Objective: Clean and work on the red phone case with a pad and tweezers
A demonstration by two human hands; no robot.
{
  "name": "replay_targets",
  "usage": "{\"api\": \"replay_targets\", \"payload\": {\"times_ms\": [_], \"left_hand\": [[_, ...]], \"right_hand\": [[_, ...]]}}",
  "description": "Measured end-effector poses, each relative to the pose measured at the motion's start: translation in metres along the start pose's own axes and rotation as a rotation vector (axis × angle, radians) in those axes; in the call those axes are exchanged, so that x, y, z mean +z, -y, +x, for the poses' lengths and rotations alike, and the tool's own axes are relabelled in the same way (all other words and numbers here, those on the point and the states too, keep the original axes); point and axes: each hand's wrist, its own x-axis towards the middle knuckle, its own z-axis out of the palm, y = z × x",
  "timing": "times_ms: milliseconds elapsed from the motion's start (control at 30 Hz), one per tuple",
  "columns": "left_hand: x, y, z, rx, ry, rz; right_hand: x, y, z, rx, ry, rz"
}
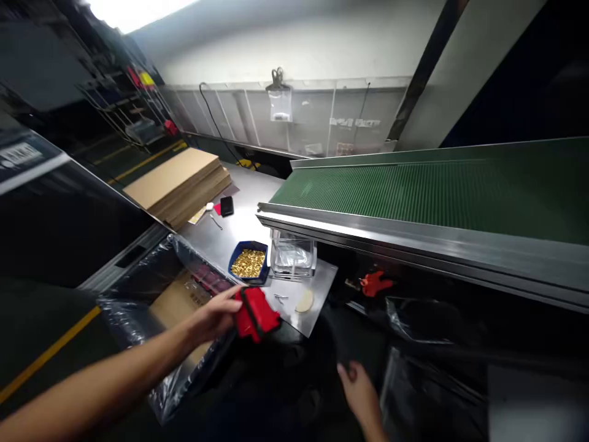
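— Where the steel worktop point(239, 227) runs out at its near edge, what is that red thing?

— A red part with a black band point(256, 314), lying at the near corner of the worktop, partly over the dark gap in front of it. The left hand point(216, 316) has it: the fingers lie along its left side and top, thumb toward us, closed lightly around the piece rather than pinching it.

— And the arm?

— The left forearm comes in from the lower left, stretched long and nearly straight, wrist level, crossing over a cardboard box lined with a black plastic bag point(138, 294).

— The other hand?

— The right hand point(359, 387) hangs low at the bottom of the view, well apart from the red part, back of the hand up. Its fingers are loosely curled and hold nothing; it is dark there, so I cannot tell whether they touch anything below.

— What sits around the part?

— Just behind it, a blue tray of small brass pieces point(249, 263), and beside that a clear plastic box point(293, 256). A pale round disc point(304, 301) lies to the right on the steel. Farther back, a stack of flat cardboard point(179, 181) and a black phone point(226, 205). A green conveyor belt point(414, 190) runs off to the right.
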Motion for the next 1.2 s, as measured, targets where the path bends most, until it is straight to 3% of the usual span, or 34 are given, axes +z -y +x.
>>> {"api": "replay_targets", "payload": {"times_ms": [100,167,233,300,400,533,633,667,733,800,900,967,1033,1200], "left_hand": [[-0.017,0.032,-0.078,0.063,-0.326,-0.250],[-0.009,0.044,-0.113,0.122,-0.381,-0.351],[0.004,0.050,-0.136,0.186,-0.345,-0.427],[0.013,0.053,-0.152,0.292,-0.307,-0.462],[0.017,0.056,-0.169,0.412,-0.257,-0.464],[0.011,0.060,-0.177,0.368,-0.134,-0.494],[0.005,0.058,-0.169,0.271,-0.062,-0.488],[0.003,0.056,-0.164,0.232,-0.053,-0.474],[0.003,0.050,-0.153,0.145,-0.055,-0.433],[0.005,0.043,-0.144,0.057,-0.073,-0.389],[0.006,0.034,-0.137,-0.010,-0.066,-0.340],[0.002,0.030,-0.136,-0.021,-0.023,-0.345],[-0.006,0.027,-0.139,-0.028,0.009,-0.360],[-0.033,0.021,-0.151,-0.064,0.025,-0.345]], "right_hand": [[0.032,0.081,0.053,-0.063,-0.005,-0.025],[0.050,0.126,0.069,-0.028,-0.021,-0.055],[0.064,0.147,0.068,0.023,-0.045,-0.092],[0.070,0.140,0.060,0.072,-0.015,-0.105],[0.062,0.097,0.060,0.132,0.134,-0.106],[0.043,0.045,0.053,0.134,0.178,-0.072],[0.030,0.046,-0.002,0.140,0.270,0.213],[0.025,0.056,-0.031,0.070,0.328,0.329],[0.014,0.087,-0.098,-0.061,0.325,0.542],[0.004,0.122,-0.163,-0.236,0.340,0.644],[-0.002,0.166,-0.233,-0.653,0.183,0.708],[0.002,0.182,-0.253,-0.898,0.186,0.716],[0.010,0.190,-0.260,-1.053,0.188,0.654],[0.035,0.200,-0.277,-0.985,0.064,0.574]]}}
